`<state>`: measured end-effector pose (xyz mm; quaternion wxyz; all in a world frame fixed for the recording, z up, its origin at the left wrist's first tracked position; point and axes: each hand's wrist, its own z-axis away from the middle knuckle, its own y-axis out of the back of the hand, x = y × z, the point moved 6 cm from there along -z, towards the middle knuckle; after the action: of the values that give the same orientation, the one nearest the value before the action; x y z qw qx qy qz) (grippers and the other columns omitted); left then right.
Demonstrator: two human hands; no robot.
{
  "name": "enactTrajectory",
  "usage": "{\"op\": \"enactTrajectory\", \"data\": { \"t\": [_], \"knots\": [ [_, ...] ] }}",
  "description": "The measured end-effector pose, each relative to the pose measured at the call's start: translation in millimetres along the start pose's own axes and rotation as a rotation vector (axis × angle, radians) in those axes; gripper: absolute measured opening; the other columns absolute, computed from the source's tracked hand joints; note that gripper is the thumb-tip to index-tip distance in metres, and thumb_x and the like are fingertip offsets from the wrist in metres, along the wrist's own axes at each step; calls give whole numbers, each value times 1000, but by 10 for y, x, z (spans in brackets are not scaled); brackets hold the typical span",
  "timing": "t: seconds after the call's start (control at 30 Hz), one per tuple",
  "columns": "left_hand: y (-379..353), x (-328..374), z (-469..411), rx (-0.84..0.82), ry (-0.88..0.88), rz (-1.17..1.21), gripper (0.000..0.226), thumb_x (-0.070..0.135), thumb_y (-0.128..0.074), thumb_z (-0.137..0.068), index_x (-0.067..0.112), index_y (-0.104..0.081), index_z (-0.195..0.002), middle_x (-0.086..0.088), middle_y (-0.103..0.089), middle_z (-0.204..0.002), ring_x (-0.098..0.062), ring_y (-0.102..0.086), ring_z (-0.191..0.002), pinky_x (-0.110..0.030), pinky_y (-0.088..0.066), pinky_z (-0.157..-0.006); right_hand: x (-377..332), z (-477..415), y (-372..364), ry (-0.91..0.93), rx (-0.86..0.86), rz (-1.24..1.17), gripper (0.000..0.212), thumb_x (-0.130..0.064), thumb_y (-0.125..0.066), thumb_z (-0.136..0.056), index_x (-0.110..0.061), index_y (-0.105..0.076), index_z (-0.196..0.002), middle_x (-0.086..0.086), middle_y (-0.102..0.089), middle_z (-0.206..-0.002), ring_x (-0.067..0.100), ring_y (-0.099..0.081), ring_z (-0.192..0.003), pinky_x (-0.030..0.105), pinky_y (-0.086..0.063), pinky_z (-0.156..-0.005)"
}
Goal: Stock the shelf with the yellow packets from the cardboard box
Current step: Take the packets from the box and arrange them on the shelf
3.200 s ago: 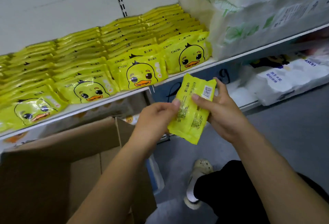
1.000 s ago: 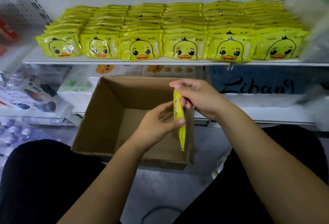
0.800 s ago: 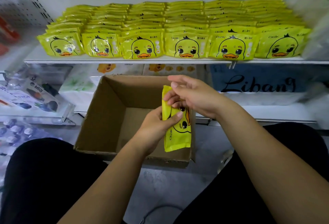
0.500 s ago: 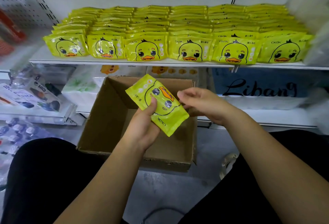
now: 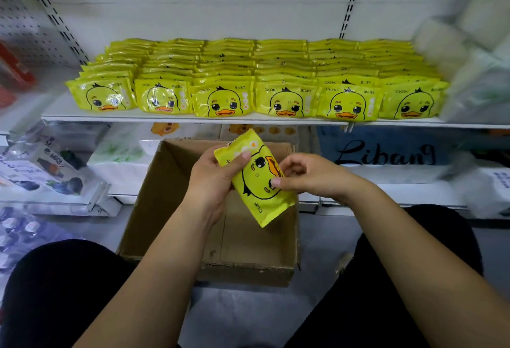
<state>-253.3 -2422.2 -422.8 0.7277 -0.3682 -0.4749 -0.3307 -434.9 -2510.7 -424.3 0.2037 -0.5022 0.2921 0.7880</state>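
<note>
I hold one yellow packet (image 5: 258, 182) with a duck face above the open cardboard box (image 5: 171, 198), its printed side up and turned sideways. My left hand (image 5: 212, 182) grips its upper left end, thumb on top. My right hand (image 5: 306, 175) pinches its right edge with thumb and fingers. The box floor that I can see holds nothing. On the white shelf (image 5: 193, 119) above the box, several rows of the same yellow packets (image 5: 278, 82) stand upright, filling it from left to right.
White tissue packs (image 5: 480, 52) crowd the shelf's right end. A lower shelf holds a blue "Libang" pack (image 5: 386, 151) and white packs. Clear-wrapped goods (image 5: 47, 171) lie at the left. My black-clad knees flank the box on the grey floor.
The packet went from edge-on to face-up. In the last half second my left hand turned it further clockwise and my right hand came back to pinch its right edge.
</note>
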Motion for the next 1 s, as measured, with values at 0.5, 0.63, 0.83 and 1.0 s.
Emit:
{"op": "enactTrajectory", "data": {
  "t": [0.5, 0.63, 0.83, 1.0],
  "knots": [
    [-453, 790, -631, -173, -359, -875, 18, 19, -85, -83, 20, -68, -86, -3, -74, -89, -20, -67, -78, -31, -51, -72, -74, -122, 596, 10, 548, -293, 81, -29, -92, -69, -16, -49, -136, 2, -69, -121, 20, -70, -105, 43, -59, -89],
    [-700, 924, -1100, -189, -510, -1029, 16, 18, -83, -85, 21, -67, -88, 0, -65, -79, -19, -56, -64, -30, -39, -63, -241, -356, 1029, 151, 752, 329, 110, -45, -93, -61, -30, -30, -151, 2, -38, -149, 23, -41, -134, 38, -39, -104],
    [-965, 931, -1662, -217, -685, -1203, 26, 20, -82, -85, 12, -73, -108, -6, -68, -101, -29, -59, -105, -33, -35, -82, -379, -1042, 1294, 259, 782, 915, 55, -46, -82, -74, -17, -64, -118, 4, -63, -115, 30, -47, -117, 37, -27, -88],
    [-1078, 733, -1891, -223, -909, -1696, 96, 63, -84, -66, 18, -50, -143, -10, -35, -162, -33, -22, -154, -57, -16, -119, -410, -1337, 1439, 199, 689, 1036, 55, -51, -79, -75, -17, -63, -117, 3, -60, -114, 29, -44, -118, 39, -24, -88]
  ]
}}
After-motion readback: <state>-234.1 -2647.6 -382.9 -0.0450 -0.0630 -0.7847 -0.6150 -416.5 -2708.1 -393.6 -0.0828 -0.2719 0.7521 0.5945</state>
